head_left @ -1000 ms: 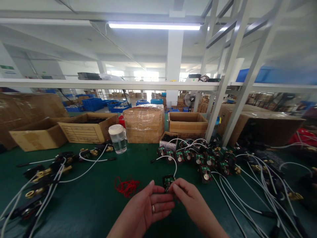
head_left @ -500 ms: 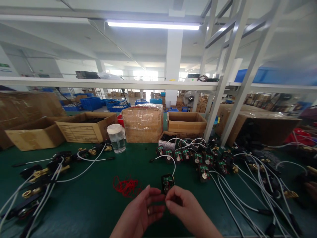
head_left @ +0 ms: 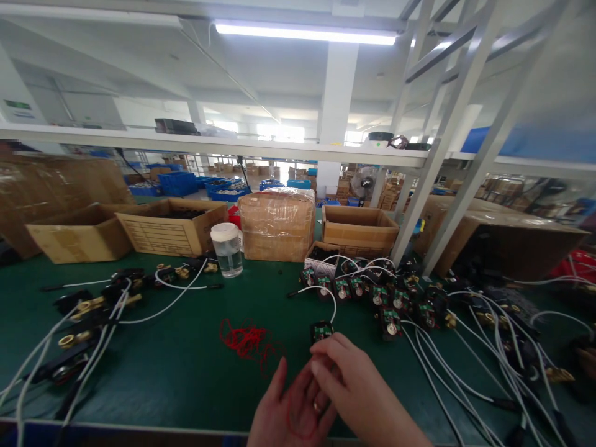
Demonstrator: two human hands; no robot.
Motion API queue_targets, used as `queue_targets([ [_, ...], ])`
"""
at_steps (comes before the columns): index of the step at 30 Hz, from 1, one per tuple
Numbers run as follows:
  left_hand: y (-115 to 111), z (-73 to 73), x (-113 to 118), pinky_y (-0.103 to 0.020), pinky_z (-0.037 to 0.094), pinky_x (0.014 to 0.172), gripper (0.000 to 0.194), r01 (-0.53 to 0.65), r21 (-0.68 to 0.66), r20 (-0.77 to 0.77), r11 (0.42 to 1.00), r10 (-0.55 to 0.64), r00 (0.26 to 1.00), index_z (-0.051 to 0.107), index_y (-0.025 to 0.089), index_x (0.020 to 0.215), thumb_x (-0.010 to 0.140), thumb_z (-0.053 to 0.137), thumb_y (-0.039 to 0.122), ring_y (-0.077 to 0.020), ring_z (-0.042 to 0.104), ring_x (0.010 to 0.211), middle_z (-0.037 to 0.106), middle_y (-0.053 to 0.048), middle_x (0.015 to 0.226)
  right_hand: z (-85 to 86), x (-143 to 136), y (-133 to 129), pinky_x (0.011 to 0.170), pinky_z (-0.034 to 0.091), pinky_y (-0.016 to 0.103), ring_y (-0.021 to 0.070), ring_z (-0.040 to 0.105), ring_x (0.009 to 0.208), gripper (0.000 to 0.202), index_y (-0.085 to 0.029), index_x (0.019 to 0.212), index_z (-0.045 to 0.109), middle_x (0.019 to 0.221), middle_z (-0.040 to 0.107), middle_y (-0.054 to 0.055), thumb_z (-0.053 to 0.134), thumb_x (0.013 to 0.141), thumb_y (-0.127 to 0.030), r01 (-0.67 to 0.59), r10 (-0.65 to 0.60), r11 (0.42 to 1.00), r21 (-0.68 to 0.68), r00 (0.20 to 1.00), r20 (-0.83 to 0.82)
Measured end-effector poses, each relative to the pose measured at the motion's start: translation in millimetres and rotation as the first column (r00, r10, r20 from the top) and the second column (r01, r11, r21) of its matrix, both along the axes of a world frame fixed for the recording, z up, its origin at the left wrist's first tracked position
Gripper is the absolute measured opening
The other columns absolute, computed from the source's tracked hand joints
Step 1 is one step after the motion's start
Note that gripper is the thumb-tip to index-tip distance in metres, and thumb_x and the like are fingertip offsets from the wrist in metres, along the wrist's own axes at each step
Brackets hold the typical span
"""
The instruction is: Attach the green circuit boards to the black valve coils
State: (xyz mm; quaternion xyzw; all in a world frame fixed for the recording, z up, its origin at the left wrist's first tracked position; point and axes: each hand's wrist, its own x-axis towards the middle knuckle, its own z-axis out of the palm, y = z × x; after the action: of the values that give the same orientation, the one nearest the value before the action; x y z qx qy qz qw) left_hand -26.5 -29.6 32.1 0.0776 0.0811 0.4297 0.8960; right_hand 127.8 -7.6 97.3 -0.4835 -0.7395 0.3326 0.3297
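My left hand (head_left: 291, 410) is palm up with the thumb spread away, and a ring shows on one finger. A thin red wire (head_left: 289, 417) curves in a loop across its palm. My right hand (head_left: 356, 388) lies over the left fingers with its own fingers pinched together; what is between the fingertips is hidden. Just beyond my fingers sits a small black unit with a green circuit board (head_left: 321, 331), partly covered by the right hand, with a white cable (head_left: 331, 298) arching from it. Left of it lies a tangled pile of red wires (head_left: 246, 339).
Several similar board units (head_left: 390, 323) stand to the right, among white cables (head_left: 459, 379). Black units with brass fittings (head_left: 88, 307) lie at the left. A clear water jug (head_left: 228, 254), a wrapped carton (head_left: 278, 226) and open cardboard boxes (head_left: 361, 233) line the back. Metal uprights (head_left: 447, 192) rise at right.
My right hand has moved over the left fingers, and the left palm has turned further up. A red wire now shows across it. The view has shifted slightly.
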Motion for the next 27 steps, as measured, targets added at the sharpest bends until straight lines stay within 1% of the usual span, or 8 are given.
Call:
queue_targets([
  [3, -1, -3.6, 1, -0.043, 0.028, 0.122, 0.062, -0.084, 0.039, -0.024, 0.996, 0.085, 0.996, 0.063, 0.015, 0.134, 0.098, 0.037, 0.06, -0.0255, 0.046, 0.143, 0.06, -0.012, 0.146, -0.7, 12, 4, 0.078, 0.05, 0.03, 0.0187, 0.063, 0.088, 0.02, -0.022, 0.102, 0.068, 0.101, 0.063, 0.006, 0.051, 0.093, -0.019, 0.08, -0.077, 0.991, 0.105, 0.997, -0.029],
  [6, -2, -3.5, 1, -0.047, 0.028, 0.122, 0.068, -0.112, 0.081, -0.045, 0.99, 0.115, 0.992, 0.057, 0.015, 0.141, 0.098, 0.036, 0.063, -0.0276, 0.039, 0.147, 0.051, -0.012, 0.154, -3.3, 18, 7, 0.067, 0.047, 0.027, 0.017, 0.06, 0.078, 0.015, -0.022, 0.088, 0.066, 0.089, 0.059, 0.003, 0.054, 0.088, -0.014, 0.102, -0.101, 0.991, 0.086, 0.995, -0.023],
  [10, -1, 1.8, 2, -0.041, 0.031, 0.12, 0.068, -0.08, 0.043, -0.06, 0.996, 0.082, 0.995, 0.058, 0.015, 0.14, 0.098, 0.033, 0.062, -0.0243, 0.053, 0.135, 0.061, -0.011, 0.145, -15.9, 9, 2, 0.067, 0.048, 0.027, 0.0171, 0.059, 0.079, 0.016, -0.022, 0.078, 0.063, 0.089, 0.057, 0.002, 0.056, 0.084, -0.009, 0.033, -0.034, 0.998, 0.047, 0.999, 0.006],
  [16, -1, 9.5, 10, -0.037, 0.033, 0.116, 0.056, -0.043, 0.105, -0.08, 0.994, 0.051, 0.995, 0.069, 0.021, 0.128, 0.093, 0.048, 0.061, -0.0267, 0.05, 0.138, 0.065, -0.007, 0.141, -36.5, -4, -8, 0.075, 0.049, 0.033, 0.0223, 0.059, 0.089, 0.018, -0.022, 0.077, 0.061, 0.092, 0.058, 0.005, 0.058, 0.083, -0.006, 0.123, -0.128, 0.986, 0.114, 0.991, 0.04],
  [19, -3, 4.3, 16, -0.038, 0.032, 0.117, 0.059, -0.059, 0.127, -0.129, 0.99, 0.075, 0.989, 0.068, 0.024, 0.131, 0.093, 0.048, 0.065, -0.0281, 0.049, 0.139, 0.064, -0.007, 0.141, -45.5, -2, -9, 0.074, 0.047, 0.033, 0.0215, 0.058, 0.087, 0.019, -0.022, 0.075, 0.057, 0.089, 0.057, 0.004, 0.056, 0.083, -0.004, 0.106, -0.124, 0.979, 0.174, 0.987, 0.097],
  [22, -6, -8.0, 19, -0.044, 0.031, 0.118, 0.065, -0.06, 0.133, -0.209, 0.989, 0.088, 0.974, 0.063, 0.025, 0.136, 0.092, 0.046, 0.069, -0.0309, 0.05, 0.138, 0.066, -0.01, 0.139, -56.7, 2, -11, 0.069, 0.046, 0.031, 0.0204, 0.057, 0.082, 0.02, -0.021, 0.074, 0.054, 0.085, 0.056, 0.004, 0.056, 0.078, -0.002, 0.074, -0.113, 0.965, 0.25, 0.983, 0.145],
  [25, -7, -23.3, 16, -0.046, 0.031, 0.118, 0.065, -0.105, 0.146, -0.363, 0.984, 0.152, 0.919, 0.068, 0.024, 0.131, 0.087, 0.054, 0.071, -0.0336, 0.049, 0.138, 0.065, -0.011, 0.139, -66.6, 10, -11, 0.067, 0.046, 0.029, 0.0178, 0.057, 0.077, 0.021, -0.022, 0.075, 0.054, 0.083, 0.056, 0.002, 0.055, 0.075, -0.001, 0.052, -0.093, 0.951, 0.306, 0.989, 0.119],
  [27, -7, -30.9, 11, -0.044, 0.032, 0.118, 0.056, -0.171, 0.22, -0.557, 0.96, 0.267, 0.786, 0.074, 0.025, 0.121, 0.081, 0.069, 0.064, -0.0342, 0.049, 0.136, 0.067, -0.01, 0.135, -69.7, 17, -10, 0.066, 0.046, 0.028, 0.0173, 0.057, 0.076, 0.021, -0.022, 0.078, 0.055, 0.082, 0.056, 0.002, 0.055, 0.075, -0.001, 0.041, -0.081, 0.933, 0.358, 0.992, 0.098],
])
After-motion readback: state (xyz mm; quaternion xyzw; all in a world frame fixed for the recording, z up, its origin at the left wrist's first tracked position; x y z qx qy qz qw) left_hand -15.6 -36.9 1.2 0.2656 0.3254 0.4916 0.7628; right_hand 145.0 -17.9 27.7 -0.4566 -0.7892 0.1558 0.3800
